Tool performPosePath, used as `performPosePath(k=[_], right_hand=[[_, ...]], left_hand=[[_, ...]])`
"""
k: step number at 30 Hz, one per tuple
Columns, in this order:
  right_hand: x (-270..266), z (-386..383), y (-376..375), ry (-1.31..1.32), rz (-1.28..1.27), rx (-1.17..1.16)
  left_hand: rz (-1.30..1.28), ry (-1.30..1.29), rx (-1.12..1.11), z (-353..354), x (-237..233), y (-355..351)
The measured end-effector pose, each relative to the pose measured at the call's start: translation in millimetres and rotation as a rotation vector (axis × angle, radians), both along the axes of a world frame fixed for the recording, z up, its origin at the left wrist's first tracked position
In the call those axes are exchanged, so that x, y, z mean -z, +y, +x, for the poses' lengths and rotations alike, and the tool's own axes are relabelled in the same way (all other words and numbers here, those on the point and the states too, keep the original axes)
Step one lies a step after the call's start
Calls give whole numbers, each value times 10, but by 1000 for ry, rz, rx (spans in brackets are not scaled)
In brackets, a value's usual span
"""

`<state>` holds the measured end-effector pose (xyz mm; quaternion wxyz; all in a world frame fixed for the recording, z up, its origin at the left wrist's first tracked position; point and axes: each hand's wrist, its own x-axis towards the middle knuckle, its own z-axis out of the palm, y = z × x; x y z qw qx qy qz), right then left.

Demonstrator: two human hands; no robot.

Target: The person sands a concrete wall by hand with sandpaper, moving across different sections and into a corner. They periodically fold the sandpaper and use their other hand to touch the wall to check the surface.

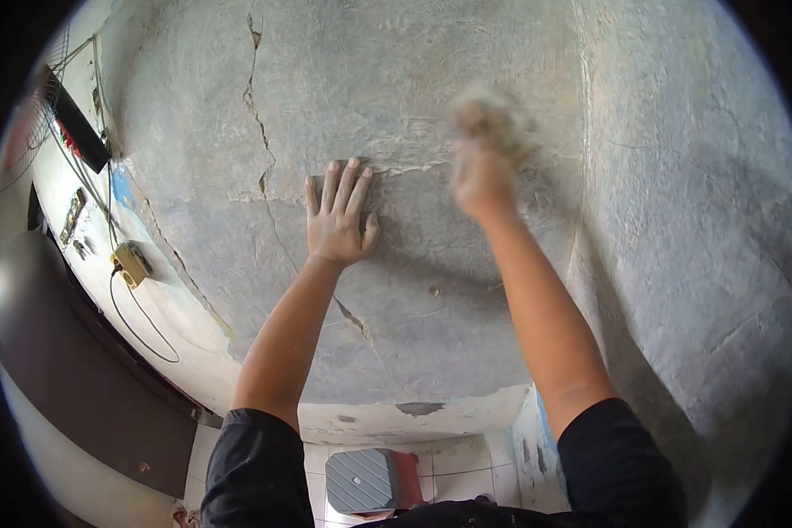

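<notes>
My left hand (339,214) lies flat on the grey wall (414,326), its fingers spread and pointing up, just right of a long crack. To its right, my right hand (486,183) is raised against the wall, closed around a greyish object (493,119) that motion blurs; what the object is cannot be made out. A rough horizontal ridge in the wall's surface runs between the two hands. Dust-like grey covers the fingers of my left hand.
At the left are a yellowish power socket (130,266) with a looped cable and a dark box (77,121) on the white wall. A grey and red stool (361,481) stands on the tiled floor below. The wall meets a corner at the right.
</notes>
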<state>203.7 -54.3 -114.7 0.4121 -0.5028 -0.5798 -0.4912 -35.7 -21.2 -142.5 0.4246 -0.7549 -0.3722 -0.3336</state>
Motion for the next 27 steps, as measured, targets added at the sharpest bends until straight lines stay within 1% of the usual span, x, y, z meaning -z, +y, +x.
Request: performPosePath(k=[2,3,4,6,7,8,9,10,11,12,13,14,16,17,18,20,21,22,23,24,25,26,27], right_hand=[[-116,107,-50,648,-132,-391],[-28,38,-42,513,-223,-599],[44,22,-85,522,-223,-600],[110,-98,-367,283,-865,-577],[177,-129,-470,281,-861,-578],[301,-135,-582,552,-817,-847],[441,-190,-709,830,-759,-1111],[565,-291,-881,834,-774,-1113],[692,-395,-1086,1106,-808,-1355],[828,-488,-1270,1396,-811,-1590],[975,-537,-1421,1467,-907,-1732],[1161,-613,-1560,1498,-889,-1718],[1630,-777,-1804,1659,-1016,-1776],[1868,-869,-1946,1733,-1035,-1750],[2100,-990,-2117,1777,-1025,-1723],[2583,-1228,-2478,1985,-912,-1576],[2852,-1325,-2656,2023,-940,-1447],[3115,-1452,-2862,2029,-944,-1286],[3287,-1600,-3061,2034,-944,-1103],[3466,-1727,-3262,2026,-948,-921],[3789,-1757,-3424,2046,-959,-886],[4164,-1724,-3553,1615,-1131,-761],[4385,-1734,-3686,1171,-1253,-638]], left_hand=[[-25,-5,-10,0,95,-32],[-61,-26,-2,18,143,-75],[-98,-39,10,37,189,-120],[-139,-39,47,88,299,-279],[-252,-112,202,105,396,-386],[-370,-191,353,111,547,-509],[-532,-334,640,112,793,-592],[-692,-480,930,117,1049,-710],[-707,-485,923,119,1246,-919],[-860,-699,1062,111,1420,-1140],[-1018,-919,1194,50,1555,-1340],[-1051,-911,1194,-46,1656,-1521],[-1396,-1406,1098,-189,1844,-1855],[-1422,-1504,1111,-259,1941,-2000],[-1464,-1513,1092,-366,2096,-2116],[-1532,-1391,1000,-598,2463,-2331],[-1614,-1426,916,-710,2508,-2535],[-1652,-1434,903,-807,2744,-2668],[-1644,-1423,871,-904,3067,-2781],[-1635,-1414,840,-989,3285,-2973],[-1664,-1431,828,-1082,3497,-3200],[-1757,-1467,686,-1162,3635,-3434],[-1838,-1494,543,-1239,3745,-3638]])
